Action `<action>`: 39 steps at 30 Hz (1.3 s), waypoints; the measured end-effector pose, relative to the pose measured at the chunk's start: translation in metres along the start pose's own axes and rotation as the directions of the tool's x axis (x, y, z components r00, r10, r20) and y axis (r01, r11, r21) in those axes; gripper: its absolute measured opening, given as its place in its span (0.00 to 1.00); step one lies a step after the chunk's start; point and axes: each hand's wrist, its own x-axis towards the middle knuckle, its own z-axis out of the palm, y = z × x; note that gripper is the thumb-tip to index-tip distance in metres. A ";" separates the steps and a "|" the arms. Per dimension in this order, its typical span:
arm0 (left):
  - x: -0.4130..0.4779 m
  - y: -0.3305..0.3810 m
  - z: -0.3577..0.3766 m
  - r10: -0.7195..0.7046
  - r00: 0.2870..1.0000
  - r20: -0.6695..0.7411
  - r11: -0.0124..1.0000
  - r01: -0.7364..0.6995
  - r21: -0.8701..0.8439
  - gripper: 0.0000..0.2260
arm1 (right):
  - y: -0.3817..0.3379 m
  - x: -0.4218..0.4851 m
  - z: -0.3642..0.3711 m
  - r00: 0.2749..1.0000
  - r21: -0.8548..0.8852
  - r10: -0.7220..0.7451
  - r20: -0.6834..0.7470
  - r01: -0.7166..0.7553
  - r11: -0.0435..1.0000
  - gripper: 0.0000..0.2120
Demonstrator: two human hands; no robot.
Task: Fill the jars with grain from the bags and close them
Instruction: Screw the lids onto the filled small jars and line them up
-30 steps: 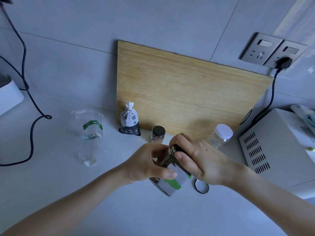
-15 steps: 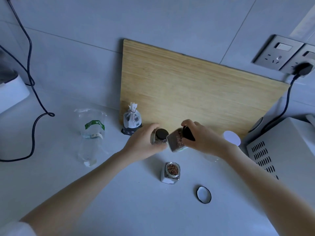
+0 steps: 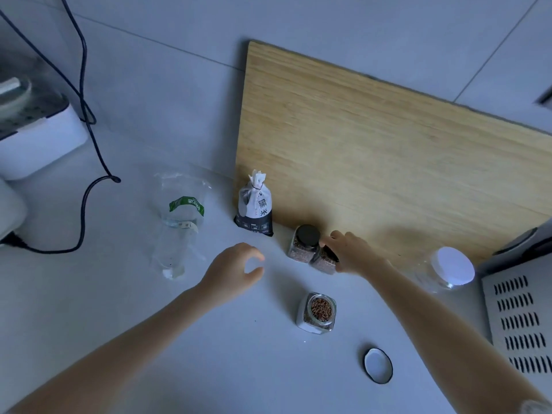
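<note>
1. The right hand has its fingers curled round the dark cap of a small jar. It grips the jar where it stands at the foot of the wooden board, tight against a second capped jar on its left.
2. The left hand hovers over the counter in front of the board's left corner, fingers loosely bent and holding nothing.
3. Further out from the board, towards the person, an open jar stands full of reddish-brown grain. A loose lid lies flat beyond it, to the right.
4. A tied grain bag stands at the board's left edge, and a clear plastic bag lies left of that.
5. Two risks, to my eye. The two capped jars are crowded, so a careless release could knock one over against the board. The right forearm also crosses close beside the open jar, and a brush from it while drawing back would tip the jar and scatter grain.
</note>
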 end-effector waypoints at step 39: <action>-0.055 0.077 0.055 0.110 0.927 0.359 0.876 0.081 -0.475 0.18 | -0.101 -0.181 -0.006 0.841 0.945 0.490 -0.229 0.071 0.320 0.15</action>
